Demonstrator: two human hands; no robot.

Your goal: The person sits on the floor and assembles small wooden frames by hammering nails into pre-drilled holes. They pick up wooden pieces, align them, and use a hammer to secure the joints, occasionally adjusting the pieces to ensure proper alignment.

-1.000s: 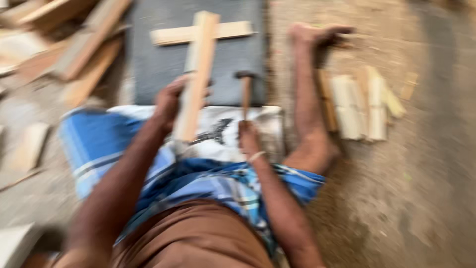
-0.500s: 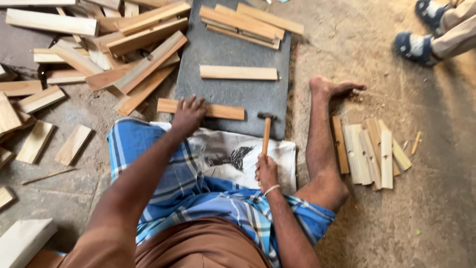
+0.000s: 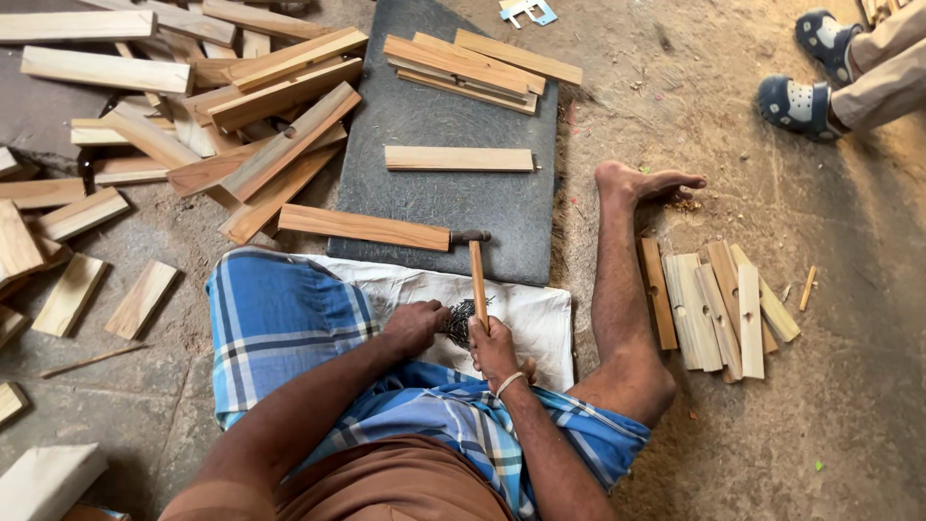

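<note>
On a rough concrete floor strewn with sawdust, a dark flat slab [image 3: 434, 193] serves as work surface, a pale wooden slat [image 3: 365, 228] lying at its near edge. Right hand [image 3: 494, 349], fingers wrapped tight, grips a hammer [image 3: 476, 275] by its plain wooden handle; the metal head rests on the slab beside the slat. Left hand [image 3: 415, 326], fingers curled together, digs into a heap of dark nails [image 3: 460, 321] on white cloth [image 3: 526, 318] over the lap. Loose offcuts [image 3: 193, 125] piled at left.

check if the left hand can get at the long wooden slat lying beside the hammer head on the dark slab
Probably yes: the left hand rests at the dark nail pile, and only bare white cloth lies between it and the slat.
</note>
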